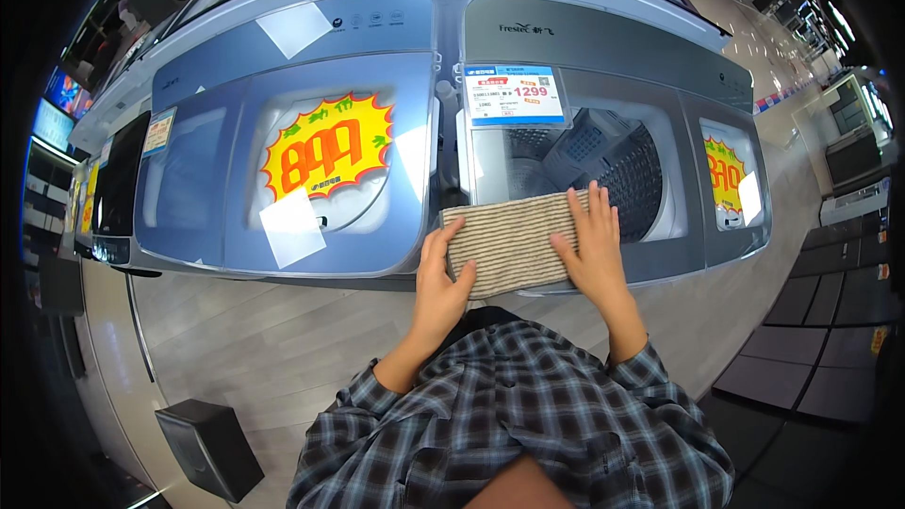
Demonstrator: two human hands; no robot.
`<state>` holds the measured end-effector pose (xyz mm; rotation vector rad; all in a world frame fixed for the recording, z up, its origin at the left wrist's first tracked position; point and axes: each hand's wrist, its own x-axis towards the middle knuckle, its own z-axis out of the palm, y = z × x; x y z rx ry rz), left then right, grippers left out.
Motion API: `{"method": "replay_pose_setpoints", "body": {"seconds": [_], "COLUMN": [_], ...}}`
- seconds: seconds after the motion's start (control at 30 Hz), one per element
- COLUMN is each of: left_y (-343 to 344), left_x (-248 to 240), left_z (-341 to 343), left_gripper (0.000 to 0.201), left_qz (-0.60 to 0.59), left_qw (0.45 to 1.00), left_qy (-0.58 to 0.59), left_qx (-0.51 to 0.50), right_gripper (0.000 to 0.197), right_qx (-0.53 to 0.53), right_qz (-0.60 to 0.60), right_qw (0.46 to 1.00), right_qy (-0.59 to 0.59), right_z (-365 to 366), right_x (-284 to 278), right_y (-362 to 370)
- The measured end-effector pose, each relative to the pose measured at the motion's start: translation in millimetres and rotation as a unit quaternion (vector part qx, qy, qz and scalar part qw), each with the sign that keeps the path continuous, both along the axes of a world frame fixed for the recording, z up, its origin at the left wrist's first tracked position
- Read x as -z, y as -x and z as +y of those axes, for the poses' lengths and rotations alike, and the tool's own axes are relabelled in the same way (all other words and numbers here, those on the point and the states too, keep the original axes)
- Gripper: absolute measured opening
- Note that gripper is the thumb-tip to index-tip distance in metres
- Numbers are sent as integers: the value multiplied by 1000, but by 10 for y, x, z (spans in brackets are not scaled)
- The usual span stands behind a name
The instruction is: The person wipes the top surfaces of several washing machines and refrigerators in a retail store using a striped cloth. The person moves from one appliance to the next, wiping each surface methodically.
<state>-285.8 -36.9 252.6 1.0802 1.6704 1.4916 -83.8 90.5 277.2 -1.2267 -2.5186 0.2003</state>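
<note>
A folded, ribbed cloth with beige and brown stripes is spread flat between my hands, over the front left corner of the grey washing machine. My left hand grips its left edge, thumb on top and fingers curled round the side. At the right edge, my right hand holds it with the thumb on the cloth and the fingers stretched along the far corner. Whether the cloth rests on the machine or is just above it I cannot tell. Behind it, the clear lid shows a metal drum.
To the left stands a blue-grey washing machine with a yellow starburst price sign. A price card lies on the grey machine's lid. A black box-shaped object sits on the wood-look floor. Dark appliances line the right side.
</note>
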Motion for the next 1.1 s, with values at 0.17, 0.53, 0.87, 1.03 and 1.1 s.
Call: {"method": "replay_pose_setpoints", "body": {"seconds": [0.17,0.53,0.87,1.03,1.1], "left_y": [-31,765,1401,1113,1113], "left_x": [-95,-159,-48,-16,12], "left_z": [-73,-731,-893,-751,-621], "left_gripper": [57,56,50,67,72], "left_qz": [167,289,477,479,500], "left_qw": [982,911,772,825,811], "left_qy": [15,94,207,250,276], "left_qx": [-89,-278,-366,-168,-129], "right_gripper": [68,71,77,77,76], "right_qx": [0,-207,-239,-207,-194], "right_qz": [-15,51,30,23,23], "right_qw": [1000,976,970,976,979], "right_qy": [7,48,36,60,49], "right_z": [-180,-453,-899,-932,-906], "right_x": [124,170,228,129,162], "right_y": [118,1204,1691,1796,1865]}}
